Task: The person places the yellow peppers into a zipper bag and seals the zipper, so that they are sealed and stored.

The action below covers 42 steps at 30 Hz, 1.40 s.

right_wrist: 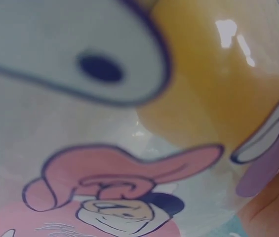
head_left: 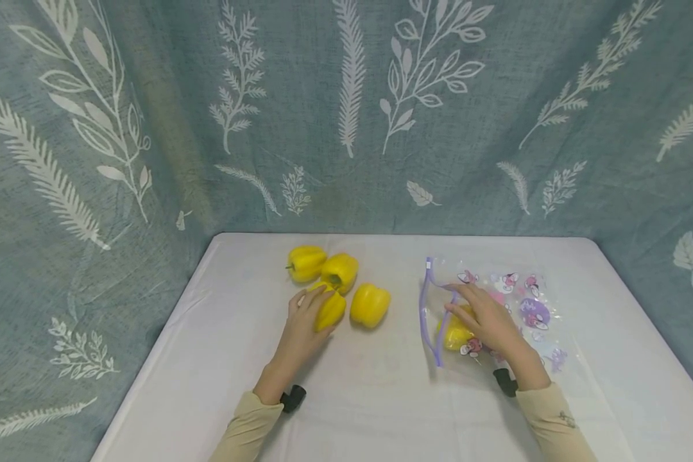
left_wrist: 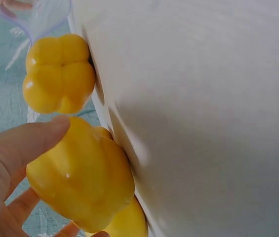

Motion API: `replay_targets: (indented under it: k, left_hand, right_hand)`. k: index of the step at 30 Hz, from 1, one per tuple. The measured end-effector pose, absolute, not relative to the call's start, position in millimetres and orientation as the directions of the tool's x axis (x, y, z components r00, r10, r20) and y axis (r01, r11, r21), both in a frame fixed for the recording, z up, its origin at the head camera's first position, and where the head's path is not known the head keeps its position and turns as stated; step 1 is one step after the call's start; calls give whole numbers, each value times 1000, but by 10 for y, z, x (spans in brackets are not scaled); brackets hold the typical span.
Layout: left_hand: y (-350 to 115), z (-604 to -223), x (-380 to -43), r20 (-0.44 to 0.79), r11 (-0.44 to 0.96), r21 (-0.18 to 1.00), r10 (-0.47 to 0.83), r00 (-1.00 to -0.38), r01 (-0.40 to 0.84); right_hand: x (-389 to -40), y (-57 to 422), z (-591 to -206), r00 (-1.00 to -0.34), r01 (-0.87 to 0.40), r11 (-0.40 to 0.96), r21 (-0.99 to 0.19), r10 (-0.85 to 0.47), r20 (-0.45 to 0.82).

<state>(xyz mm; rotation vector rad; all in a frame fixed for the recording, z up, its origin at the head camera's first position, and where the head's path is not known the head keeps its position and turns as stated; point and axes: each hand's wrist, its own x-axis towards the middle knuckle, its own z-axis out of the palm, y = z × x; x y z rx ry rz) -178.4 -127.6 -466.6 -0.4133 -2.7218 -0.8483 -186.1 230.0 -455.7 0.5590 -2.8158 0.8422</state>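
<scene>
My left hand (head_left: pixel 303 321) grips a yellow bell pepper (head_left: pixel 331 312) on the table, thumb on one side and fingers round the other, as the left wrist view shows. Just to its right sits another yellow pepper (head_left: pixel 370 305); two more, a stemmed pepper (head_left: pixel 306 264) and a pepper (head_left: pixel 341 272) with its hollow end showing, lie behind. My right hand (head_left: pixel 487 317) holds the purple-edged mouth of a clear printed zip bag (head_left: pixel 534 340), which gapes to the left. Inside the bag is a yellow pepper (head_left: pixel 457 332), seen close through the printed plastic in the right wrist view.
A white cloth covers the table (head_left: pixel 369 404). Behind it and along the sides hangs a blue-green curtain (head_left: pixel 312 115) with white leaf patterns. Black wrist mounts (head_left: pixel 292 398) show under both forearms.
</scene>
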Motion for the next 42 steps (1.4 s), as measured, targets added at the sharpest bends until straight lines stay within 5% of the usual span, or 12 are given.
replay_targets:
  k: [22,42]
  left_hand:
    - [-1306,-4687,-1737,300,737,623,87,-950,263]
    - [-1231,-4542,-1655,391,665,649,126,-912,370]
  right_hand:
    - [-1822,2330,-4598,-910,-413,762,-499,-315,270]
    - [-1822,2331,-4600,-905,-421,767,-484,-321,279]
